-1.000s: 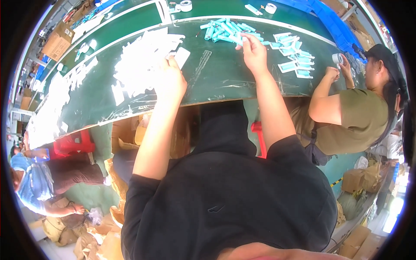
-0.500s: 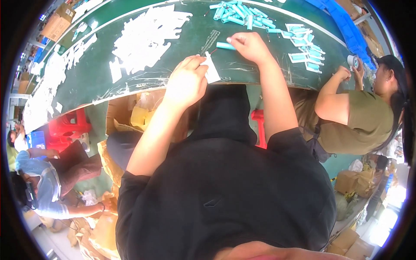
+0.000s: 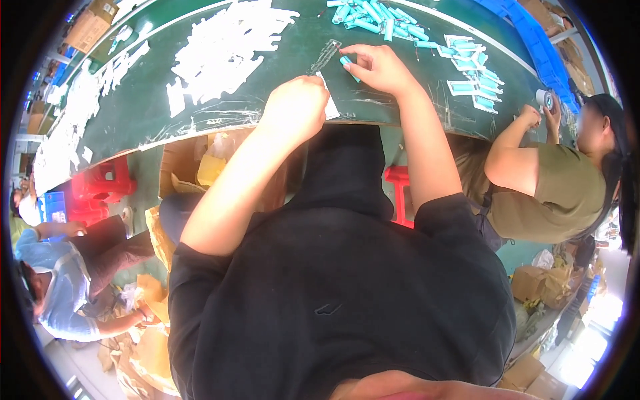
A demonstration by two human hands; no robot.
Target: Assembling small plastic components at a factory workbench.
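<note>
My left hand [image 3: 297, 107] is closed on a narrow white plastic piece [image 3: 330, 103] near the table's front edge; its fingers hide part of the piece. My right hand [image 3: 381, 69] pinches a teal cylindrical battery cell [image 3: 345, 61] with a thin dark red wire at its upper end. The cell is tilted, just right of the white piece and apart from it. Beyond my hands lies a pile of similar teal cells [image 3: 365, 25]. White pieces with teal cells in them [image 3: 463, 87] lie at the right.
A large heap of white plastic pieces [image 3: 220, 50] covers the table's left middle. A clear ridged strip [image 3: 325, 57] lies beyond my left hand. A person in an olive shirt [image 3: 573, 167] sits at my right, holding a roll. Blue bins [image 3: 533, 47] line the far right.
My right hand has turned the battery cell from lying level to tilted, bringing its wire end up. My left fingers have curled further over the white piece.
</note>
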